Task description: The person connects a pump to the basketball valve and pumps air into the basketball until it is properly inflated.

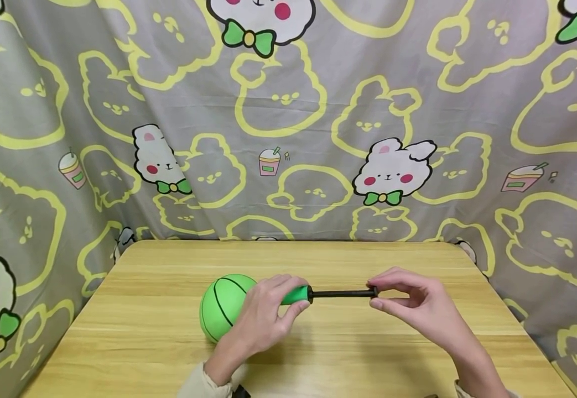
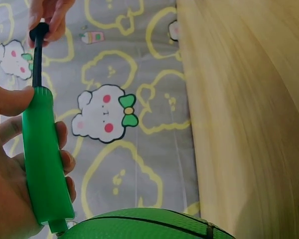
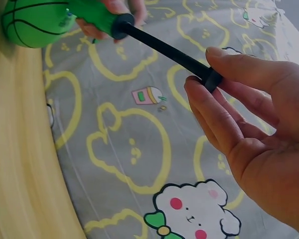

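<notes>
A small green hand pump (image 2: 45, 154) has its black rod (image 1: 342, 294) drawn out to the right. My left hand (image 1: 268, 312) grips the green barrel, fingers wrapped round it in the left wrist view. Thumb and fingers of my right hand (image 3: 259, 109) pinch the black end cap (image 3: 211, 79) of the rod. A green ball (image 1: 221, 307) with black basketball lines sits beside and partly behind my left hand. In the left wrist view the barrel's lower end is right at the ball's surface.
A light wooden table (image 1: 169, 365) lies under the hands and ball. A grey curtain (image 1: 308, 143) printed with yellow outlines and white rabbits hangs along the back and both sides. A small black object (image 1: 240, 392) shows by the left sleeve.
</notes>
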`<state>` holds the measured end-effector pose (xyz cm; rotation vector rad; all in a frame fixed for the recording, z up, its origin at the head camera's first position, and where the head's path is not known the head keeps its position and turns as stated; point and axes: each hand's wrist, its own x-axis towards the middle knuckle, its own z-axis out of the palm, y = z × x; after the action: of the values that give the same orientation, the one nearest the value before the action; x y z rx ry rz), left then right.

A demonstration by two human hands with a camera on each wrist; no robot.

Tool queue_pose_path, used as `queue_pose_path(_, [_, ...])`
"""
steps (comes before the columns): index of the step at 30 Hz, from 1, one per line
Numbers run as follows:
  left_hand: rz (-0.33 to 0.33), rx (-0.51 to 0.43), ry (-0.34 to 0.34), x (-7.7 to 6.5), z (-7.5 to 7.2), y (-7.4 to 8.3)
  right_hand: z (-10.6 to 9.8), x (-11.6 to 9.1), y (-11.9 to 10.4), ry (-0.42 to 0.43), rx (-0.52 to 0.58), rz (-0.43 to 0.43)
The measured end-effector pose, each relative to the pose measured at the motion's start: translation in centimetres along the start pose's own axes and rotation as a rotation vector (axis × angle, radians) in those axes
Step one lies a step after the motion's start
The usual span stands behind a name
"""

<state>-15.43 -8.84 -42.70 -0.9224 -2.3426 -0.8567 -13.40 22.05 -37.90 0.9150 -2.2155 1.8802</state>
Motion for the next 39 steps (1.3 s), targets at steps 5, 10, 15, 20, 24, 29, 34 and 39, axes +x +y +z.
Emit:
queue_pose_path(5, [0.008, -0.006, 0.001, 0.1, -0.2, 0.1, -0.7, -0.1, -0.3, 0.008, -0.021, -0.004])
queue_pose_path(10, [0.002, -0.006, 0.004, 0.1, -0.1, 0.3, -0.6, 0.0, -0.2, 0.011, -0.005, -0.011])
queue_pose_path(15, [0.008, 0.003, 0.033, 0.1, 0.0, 0.4, 0.0, 0.2, 0.0, 0.034, -0.002, -0.023])
queue_pose_path(20, [0.014, 0.013, 0.054, 0.0, 0.2, 0.5, 1.1, 0.4, 0.4, 0.049, 0.022, -0.036])
queue_pose_path(24, [0.021, 0.019, 0.053, 0.0, 0.3, 0.7, 2.1, 0.6, 0.9, 0.054, 0.043, -0.04])
queue_pose_path(29, [0.017, 0.015, 0.034, -0.1, 0.4, 1.0, 3.6, 0.9, 1.4, 0.058, 0.071, -0.046])
queue_pose_path(34, [0.011, 0.017, 0.012, -0.2, 0.5, 1.2, 4.8, 1.0, 2.0, 0.059, 0.092, -0.07])
queue_pose_path(39, [0.034, 0.026, 0.011, -0.1, 0.9, 1.4, 5.8, 1.1, 2.4, 0.067, 0.096, -0.073])
